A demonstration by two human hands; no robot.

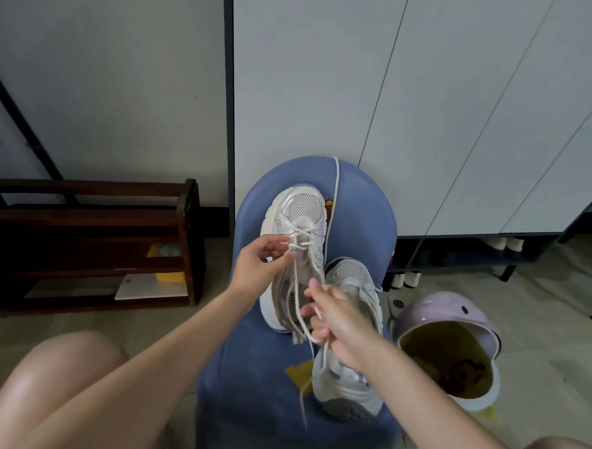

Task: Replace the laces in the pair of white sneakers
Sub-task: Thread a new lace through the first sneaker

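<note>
Two white sneakers lie on a blue stool [273,370]. The left sneaker [298,224] points away from me, with a cream lace [302,245] crossed through its lower eyelets. My left hand [262,260] pinches that lace at the sneaker's left side. My right hand [334,319] is closed around the loose lace ends [304,396], which hang down over the stool. The right sneaker [354,330] lies beside it, partly hidden by my right hand. A separate white lace [334,192] runs up over the stool's far edge.
A dark wooden shoe rack [87,244] stands at the left. A lilac helmet [449,339] lies upturned on the floor to the right. White cabinet doors [431,111] with shoes underneath rise behind the stool. My bare knee [67,377] is at the lower left.
</note>
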